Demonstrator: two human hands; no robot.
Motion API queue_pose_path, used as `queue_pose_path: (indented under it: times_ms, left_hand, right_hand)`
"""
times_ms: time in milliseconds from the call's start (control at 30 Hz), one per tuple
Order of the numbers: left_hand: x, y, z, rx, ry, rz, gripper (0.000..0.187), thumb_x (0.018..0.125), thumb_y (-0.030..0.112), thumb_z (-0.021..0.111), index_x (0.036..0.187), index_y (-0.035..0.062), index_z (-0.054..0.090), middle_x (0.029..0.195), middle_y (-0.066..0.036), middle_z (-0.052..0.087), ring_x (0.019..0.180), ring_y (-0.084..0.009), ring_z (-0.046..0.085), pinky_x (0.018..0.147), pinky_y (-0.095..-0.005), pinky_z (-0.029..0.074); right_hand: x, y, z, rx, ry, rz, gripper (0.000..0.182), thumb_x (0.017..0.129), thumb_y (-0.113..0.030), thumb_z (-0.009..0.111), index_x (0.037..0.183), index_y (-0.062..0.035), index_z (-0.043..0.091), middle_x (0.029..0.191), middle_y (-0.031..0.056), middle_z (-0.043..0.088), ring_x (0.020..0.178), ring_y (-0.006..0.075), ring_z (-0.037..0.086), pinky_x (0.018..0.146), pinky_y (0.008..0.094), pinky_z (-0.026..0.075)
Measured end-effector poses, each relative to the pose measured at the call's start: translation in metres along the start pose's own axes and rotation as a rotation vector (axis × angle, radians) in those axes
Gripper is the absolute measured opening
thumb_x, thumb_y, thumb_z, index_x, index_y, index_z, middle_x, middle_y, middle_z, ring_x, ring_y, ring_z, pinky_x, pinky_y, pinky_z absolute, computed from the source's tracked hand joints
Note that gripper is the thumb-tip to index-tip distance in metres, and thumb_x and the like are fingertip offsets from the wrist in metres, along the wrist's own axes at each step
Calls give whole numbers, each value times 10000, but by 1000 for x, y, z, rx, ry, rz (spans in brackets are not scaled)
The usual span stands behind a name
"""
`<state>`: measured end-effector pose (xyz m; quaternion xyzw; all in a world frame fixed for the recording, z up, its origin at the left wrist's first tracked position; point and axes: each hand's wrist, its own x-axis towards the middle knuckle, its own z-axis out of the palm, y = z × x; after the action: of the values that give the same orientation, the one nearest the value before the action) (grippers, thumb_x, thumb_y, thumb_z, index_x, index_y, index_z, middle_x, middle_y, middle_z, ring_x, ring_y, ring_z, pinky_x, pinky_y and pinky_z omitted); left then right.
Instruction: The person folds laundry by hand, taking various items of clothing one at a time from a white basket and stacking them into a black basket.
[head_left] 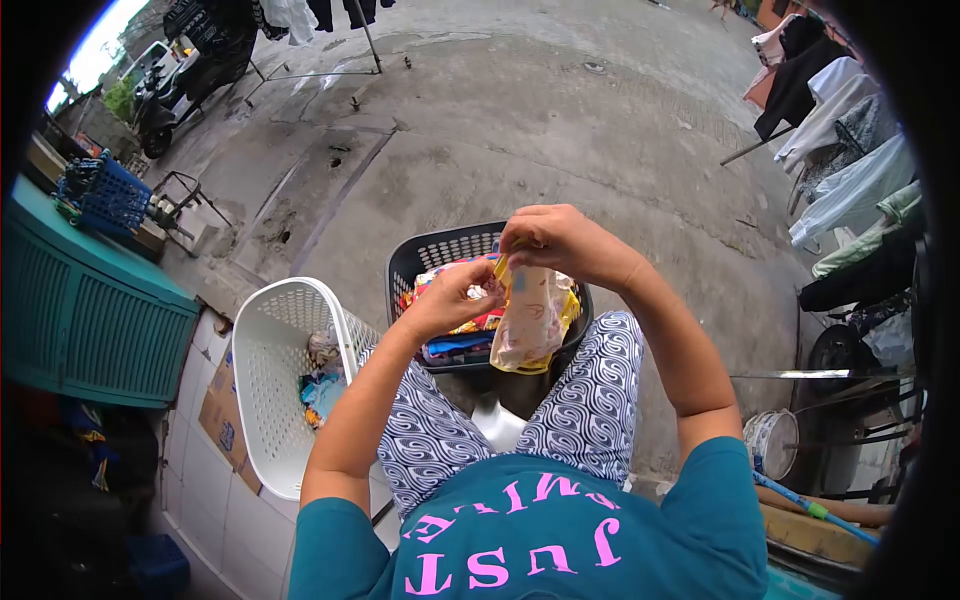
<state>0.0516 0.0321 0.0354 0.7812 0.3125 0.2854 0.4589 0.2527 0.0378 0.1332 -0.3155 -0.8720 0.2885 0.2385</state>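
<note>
A small pale printed garment with yellow trim [527,318] hangs between my knees, held up by its top edge. My right hand [572,243] pinches its upper end, with the fingers bent round the cloth. Lower and to the left, my left hand [452,297] has thumb and fingers closed on the yellow edge. Behind and below the garment stands a dark plastic laundry basket [405,262] with colourful folded-looking cloth [462,345] in it. The garment and my hands hide part of that basket.
At my left, a white perforated laundry basket [262,375] leans with some clothes [322,392] inside. A teal louvred cabinet [95,305] and a blue crate [118,195] stand farther left. Clothes on a rack [840,120] hang at the right, near a white bucket [772,445].
</note>
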Motion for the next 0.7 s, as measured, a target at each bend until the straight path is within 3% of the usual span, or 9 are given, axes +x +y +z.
queue_pose_path:
  times_ms: [33,133,267,300,333,467,600,667,700]
  left_hand:
    - [-2,-1,5,-10,27,25,198,734,139,651,846,10,552,769,-82,592,741,-201,585,667,-331,448]
    - [-17,-6,1,275,-146,-73,192,732,174,629,850,39,561,813,-98,590,758,-240,577,647,-333,443]
    - [-42,-10,-9,484,-288,67,150,750,205,607,846,90,591,912,-56,589,968,-237,519,901,-394,340]
    - [-46,1,-16,445,-330,32,158,743,202,608,860,96,600,960,-53,591,1059,-218,484,993,-425,246]
    - [-50,4,-24,445,-332,31,158,743,202,608,860,96,600,960,-53,591,1059,-218,484,993,-425,246]
    - [-67,27,-67,645,-144,-30,147,741,123,602,883,86,603,1031,-55,584,1143,-191,444,1067,-471,105]
    - [-71,65,-111,784,11,-72,153,759,107,597,911,102,611,1087,-52,562,1141,-180,447,1067,-477,104]
    - [-71,69,-124,819,22,-81,152,757,110,599,908,101,610,1084,-55,564,1135,-181,451,1067,-475,113]
    - [-70,71,-127,853,33,-86,150,756,113,602,905,101,608,1081,-59,566,1129,-182,455,1068,-472,123]
  right_hand:
    - [-2,-7,-3,-4,-1,-1,155,749,-99,632,854,-11,559,841,62,594,736,183,580,671,306,477]
    - [-10,-23,-17,-144,52,39,148,769,-141,605,831,-25,536,823,90,568,757,236,561,694,322,454]
    - [-26,-20,-36,-65,147,-203,144,823,-160,558,818,-29,499,841,58,578,850,207,548,770,318,437]
    - [-32,-20,-38,202,80,-106,145,846,-169,536,831,-32,490,861,56,587,864,183,545,779,315,434]
    - [-38,-18,-40,469,11,-8,147,869,-177,514,844,-36,481,880,53,596,878,159,541,787,312,432]
    - [-52,-19,-43,440,39,127,164,877,-193,519,834,-43,468,833,50,588,827,129,538,747,284,428]
    - [-65,-17,-50,526,0,131,149,829,-137,591,814,-50,470,767,18,543,763,92,515,675,249,413]
    - [-67,-19,-52,766,85,-148,200,752,-62,668,802,-56,475,738,-10,501,676,63,487,615,227,391]
    - [-68,-21,-55,783,105,-172,266,695,-37,716,838,-60,494,776,-9,519,638,63,500,603,222,383]
